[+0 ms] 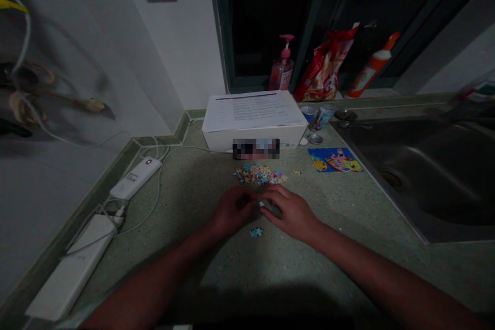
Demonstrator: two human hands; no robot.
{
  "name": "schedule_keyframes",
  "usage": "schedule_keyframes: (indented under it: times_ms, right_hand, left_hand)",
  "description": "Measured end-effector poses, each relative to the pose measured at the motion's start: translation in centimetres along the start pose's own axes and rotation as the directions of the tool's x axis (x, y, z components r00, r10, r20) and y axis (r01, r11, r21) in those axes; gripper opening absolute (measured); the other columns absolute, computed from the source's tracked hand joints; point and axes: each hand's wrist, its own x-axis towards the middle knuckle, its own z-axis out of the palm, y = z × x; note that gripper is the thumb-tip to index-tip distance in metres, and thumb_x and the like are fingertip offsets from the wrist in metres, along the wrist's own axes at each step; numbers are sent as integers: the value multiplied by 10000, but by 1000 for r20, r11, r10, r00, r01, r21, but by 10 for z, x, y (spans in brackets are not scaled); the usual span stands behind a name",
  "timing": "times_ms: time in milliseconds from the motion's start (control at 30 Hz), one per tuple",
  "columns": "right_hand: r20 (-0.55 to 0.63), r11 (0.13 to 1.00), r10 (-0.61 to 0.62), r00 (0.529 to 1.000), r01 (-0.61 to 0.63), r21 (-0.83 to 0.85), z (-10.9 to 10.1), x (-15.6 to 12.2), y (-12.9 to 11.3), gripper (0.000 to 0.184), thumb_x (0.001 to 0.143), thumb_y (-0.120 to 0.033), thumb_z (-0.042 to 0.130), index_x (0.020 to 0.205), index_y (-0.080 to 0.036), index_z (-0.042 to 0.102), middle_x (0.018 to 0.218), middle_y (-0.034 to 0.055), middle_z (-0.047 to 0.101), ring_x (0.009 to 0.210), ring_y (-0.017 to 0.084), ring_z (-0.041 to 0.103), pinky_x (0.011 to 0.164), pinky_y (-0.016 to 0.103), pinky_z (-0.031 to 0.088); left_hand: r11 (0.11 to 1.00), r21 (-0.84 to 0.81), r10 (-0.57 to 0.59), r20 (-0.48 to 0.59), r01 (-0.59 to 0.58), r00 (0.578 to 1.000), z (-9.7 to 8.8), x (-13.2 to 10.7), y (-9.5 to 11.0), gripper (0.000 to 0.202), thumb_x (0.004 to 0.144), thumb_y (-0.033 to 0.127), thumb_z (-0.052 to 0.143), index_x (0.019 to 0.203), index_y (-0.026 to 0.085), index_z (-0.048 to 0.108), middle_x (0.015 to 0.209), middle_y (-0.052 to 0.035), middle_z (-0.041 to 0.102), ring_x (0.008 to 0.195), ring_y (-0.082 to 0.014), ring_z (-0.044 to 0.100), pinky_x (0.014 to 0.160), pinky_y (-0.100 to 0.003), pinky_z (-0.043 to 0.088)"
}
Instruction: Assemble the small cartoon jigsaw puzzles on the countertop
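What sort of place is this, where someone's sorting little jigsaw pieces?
Most likely a home kitchen counter at night: a stainless steel sink is set into the speckled green stone worktop, and a pink pump soap bottle stands against a dark window.

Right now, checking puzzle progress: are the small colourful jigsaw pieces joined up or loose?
Loose: the small colourful jigsaw pieces lie in a jumbled heap on the speckled green countertop.

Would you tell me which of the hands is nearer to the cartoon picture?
Right. The right hand is below and left of the picture; the left hand sits farther left.
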Motion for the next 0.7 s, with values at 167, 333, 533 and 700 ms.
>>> schedule_keyframes:
  times_ms: [167,333,533,700]
  right_hand:
    - [-14,988,-90,996,88,-127,0,0,2,159,1000,-249,621,1150,-241,671,1158,113,708,1030,264,719,857,433,632]
    - [-25,984,-110,994,105,-140,1,0,4,160,1013,-258,604,1150,-238,684,1161,112,713,1044,268,714,860,442,628]
    - [-72,983,-126,989,115,-144,3,-1,7,141,1001,-255,627,1126,-225,684,1162,120,718,1043,270,718,859,444,634]
    - [-123,982,-151,981,135,-130,4,0,8,126,991,-235,638,1108,-218,684,1132,116,724,1010,265,729,832,431,644]
  left_hand:
    - [992,-102,-75,8,76,997,-2,2,4,97,838,280,720,868,188,715,873,-50,758,830,-213,698,791,-327,556]
    - [986,-136,-93,16,94,996,-2,2,4,94,838,267,715,881,184,725,879,-51,763,829,-207,703,800,-326,557]
    - [986,-132,-102,17,103,995,-2,2,4,120,841,294,743,877,181,729,865,-46,759,825,-206,701,793,-314,556]
    - [985,-150,-86,28,90,996,-2,1,3,173,844,350,757,875,182,731,872,-48,760,828,-208,700,790,-312,551]
